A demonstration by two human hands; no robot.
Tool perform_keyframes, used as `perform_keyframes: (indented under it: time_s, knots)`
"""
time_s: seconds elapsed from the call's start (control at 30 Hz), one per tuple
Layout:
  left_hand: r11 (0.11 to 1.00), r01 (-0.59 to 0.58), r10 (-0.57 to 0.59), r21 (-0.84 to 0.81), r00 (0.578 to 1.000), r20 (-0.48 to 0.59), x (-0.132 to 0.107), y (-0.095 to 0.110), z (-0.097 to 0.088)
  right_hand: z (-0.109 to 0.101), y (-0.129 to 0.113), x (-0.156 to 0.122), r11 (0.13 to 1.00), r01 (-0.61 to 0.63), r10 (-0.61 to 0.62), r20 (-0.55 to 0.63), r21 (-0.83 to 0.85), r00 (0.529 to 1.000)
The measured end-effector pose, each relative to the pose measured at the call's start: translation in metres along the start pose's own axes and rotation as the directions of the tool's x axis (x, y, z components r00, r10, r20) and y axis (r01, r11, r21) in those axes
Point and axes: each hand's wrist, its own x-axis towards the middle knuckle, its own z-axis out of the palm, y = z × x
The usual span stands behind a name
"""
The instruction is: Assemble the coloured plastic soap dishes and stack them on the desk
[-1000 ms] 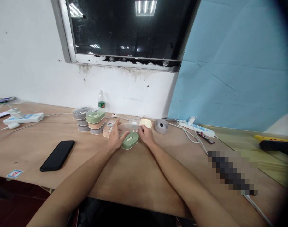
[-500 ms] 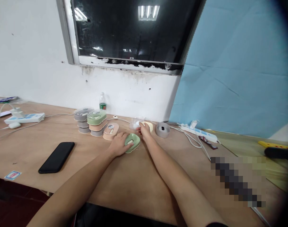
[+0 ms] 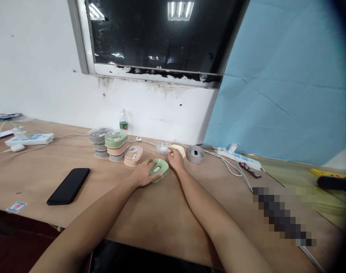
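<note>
My left hand (image 3: pixel 143 173) grips a small green oval soap box (image 3: pixel 161 167) by its left side, thumb along the near edge and fingers over the far one. The box has no clear cover and a pale slot shows in its middle. Beyond it, my right hand (image 3: pixel 176 159) has its fingers curled together beside a clear plastic lid (image 3: pixel 162 148) with a white spot in it. Whatever those fingertips pinch, if anything, is hidden. A cream-coloured piece (image 3: pixel 180 151) lies just behind the right hand, partly covered by it.
Stacked grey, green and pink boxes (image 3: pixel 116 141) and a single pink box (image 3: pixel 133 155) stand left; a grey open box (image 3: pixel 195 154) sits right. Around are a black phone (image 3: pixel 68 186), a bottle (image 3: pixel 123 120), power strips (image 3: pixel 241 158) with cables, and a blurred-out dark object (image 3: pixel 283 216).
My right hand has drawn slightly back and right from the clear lid, which shows more fully. My left hand stays on the green box, its fingers reaching a little farther over it.
</note>
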Motion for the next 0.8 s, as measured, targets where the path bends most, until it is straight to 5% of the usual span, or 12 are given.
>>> perform_keyframes:
  time_s: [0.53,0.8]
  knots:
    - [0.998,0.048,-0.050,0.030,0.996,0.080,0.000,0.001,-0.003,0.001,-0.006,-0.006,1.000,0.014,-0.012,0.091,-0.027,0.996]
    - [0.993,0.110,-0.114,-0.045,0.986,-0.121,0.002,-0.001,-0.003,-0.007,-0.017,-0.012,0.995,0.062,-0.066,0.051,0.080,0.997]
